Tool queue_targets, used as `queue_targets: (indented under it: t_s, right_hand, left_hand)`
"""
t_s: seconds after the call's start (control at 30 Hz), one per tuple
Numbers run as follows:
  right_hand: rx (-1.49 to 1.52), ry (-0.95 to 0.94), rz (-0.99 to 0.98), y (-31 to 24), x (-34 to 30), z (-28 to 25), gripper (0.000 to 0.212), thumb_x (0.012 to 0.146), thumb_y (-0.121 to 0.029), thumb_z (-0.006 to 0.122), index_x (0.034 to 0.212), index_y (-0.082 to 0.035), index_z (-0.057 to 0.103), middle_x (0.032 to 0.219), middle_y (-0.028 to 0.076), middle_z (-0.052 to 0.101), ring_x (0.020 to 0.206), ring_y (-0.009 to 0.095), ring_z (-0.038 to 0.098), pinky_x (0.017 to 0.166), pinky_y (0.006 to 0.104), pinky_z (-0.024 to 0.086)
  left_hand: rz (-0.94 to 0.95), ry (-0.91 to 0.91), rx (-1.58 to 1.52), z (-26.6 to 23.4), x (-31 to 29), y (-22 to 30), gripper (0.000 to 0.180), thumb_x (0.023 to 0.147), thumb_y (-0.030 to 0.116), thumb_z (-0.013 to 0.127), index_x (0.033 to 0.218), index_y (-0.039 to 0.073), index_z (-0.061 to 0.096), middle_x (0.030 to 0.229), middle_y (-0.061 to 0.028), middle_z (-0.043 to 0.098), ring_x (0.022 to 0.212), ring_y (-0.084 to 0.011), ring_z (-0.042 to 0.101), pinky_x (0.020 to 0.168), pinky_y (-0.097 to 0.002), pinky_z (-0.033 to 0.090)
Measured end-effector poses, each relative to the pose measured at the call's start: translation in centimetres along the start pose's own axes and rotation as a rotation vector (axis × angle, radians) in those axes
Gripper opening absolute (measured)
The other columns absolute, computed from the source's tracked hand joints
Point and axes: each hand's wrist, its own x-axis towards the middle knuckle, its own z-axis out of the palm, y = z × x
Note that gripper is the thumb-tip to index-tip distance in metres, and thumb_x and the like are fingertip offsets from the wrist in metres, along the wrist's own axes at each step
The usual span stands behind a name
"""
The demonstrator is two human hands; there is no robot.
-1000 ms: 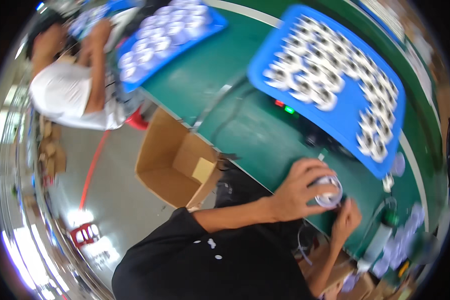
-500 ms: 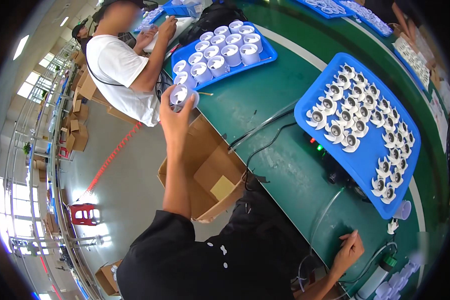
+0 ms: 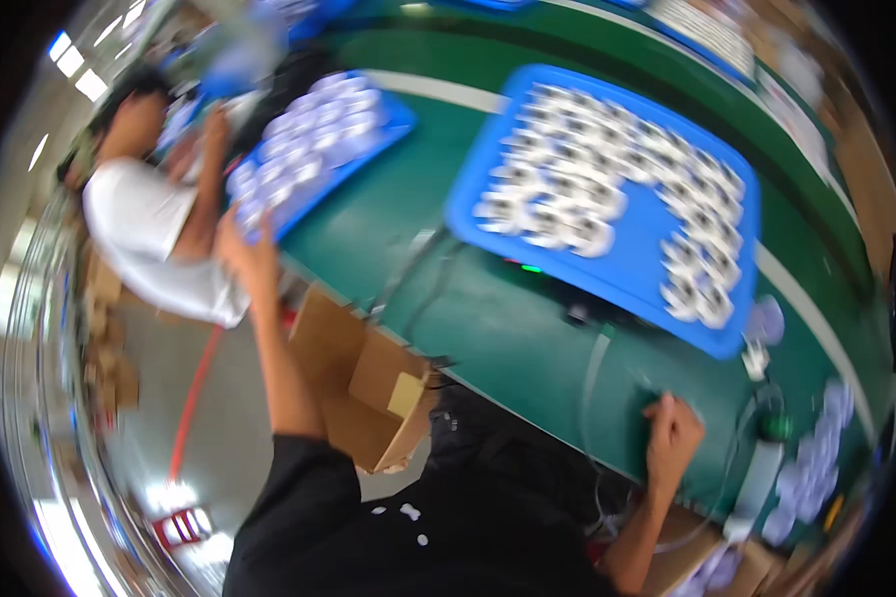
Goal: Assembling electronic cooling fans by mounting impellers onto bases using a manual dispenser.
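Note:
My left hand point(image 3: 248, 257) reaches to the near end of a blue tray point(image 3: 343, 179) on the left. Its fingers are around a small white plastic cup point(image 3: 250, 213) at the tray's corner, though motion blurs the grip. Rows of similar white cups point(image 3: 319, 124) stand in that tray. My right hand point(image 3: 673, 430) rests on the green table with its fingers curled in and nothing seen in them. Beyond it, a larger blue tray point(image 3: 637, 269) carries many small white fan wheels point(image 3: 558, 164) with dark hubs.
A co-worker in a white shirt point(image 3: 144, 214) works at the far left. Below the table edge stands an open cardboard box point(image 3: 334, 338). A clear hose point(image 3: 589, 398) crosses the green table point(image 3: 508, 338). Stacked cups point(image 3: 816, 458) and a loose cup point(image 3: 765, 323) are at right.
The whole view has swung, so trays and table appear shifted left. My left hand has brought the cup against the blue tray's near end. My right hand stays curled on the table.

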Motion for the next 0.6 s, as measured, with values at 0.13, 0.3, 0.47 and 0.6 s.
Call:
queue_targets:
  t_s: [0.13,0.3,0.47,0.6]
  right_hand:
    - [0.028,0.049,-0.046,-0.4,1.2,0.4,0.028,0.089,-0.011,0.067,0.064,-0.001,0.06,0.063,0.013,0.057,0.056,0.032,0.055,0.054,0.0399,0.043]
    - [0.04,0.026,-0.242,-0.7,0.9,-2.0,0.025,0.086,-0.011,0.07,0.066,-0.002,0.058,0.064,0.012,0.055,0.063,0.03,0.057,0.055,0.0404,0.045]
    - [-0.314,0.479,0.147,1.4,-2.7,-15.3,0.009,0.091,-0.008,0.063,0.093,-0.001,0.07,0.076,0.009,0.06,0.069,0.017,0.056,0.064,0.0315,0.045]
    - [-0.69,0.602,0.368,9.8,-7.2,-25.7,0.022,0.092,-0.008,0.061,0.113,-0.003,0.062,0.093,0.012,0.062,0.078,0.023,0.06,0.071,0.0354,0.05]
  left_hand:
    - [-0.189,-0.126,-0.397,-6.2,-3.3,13.4,0.027,0.099,0.017,0.06,0.119,0.0,0.064,0.111,-0.0154,0.067,0.098,-0.0251,0.064,0.09,-0.0366,0.049]
    - [-0.17,-0.458,-1.172,-11.1,-12.2,26.3,0.019,0.105,0.015,0.047,0.109,-0.002,0.056,0.072,-0.0103,0.059,0.062,-0.0153,0.054,0.067,-0.0296,0.046]
    - [-0.193,-0.81,-1.33,-13.0,-17.9,31.3,0.018,0.1,0.013,0.053,0.111,-0.001,0.058,0.058,-0.005,0.053,0.051,-0.0106,0.049,0.05,-0.0228,0.036]
    - [-0.316,-0.825,-1.387,-12.6,-16.6,30.6,0.016,0.1,0.011,0.052,0.109,-0.001,0.059,0.058,-0.0041,0.051,0.052,-0.01,0.046,0.051,-0.0226,0.036]
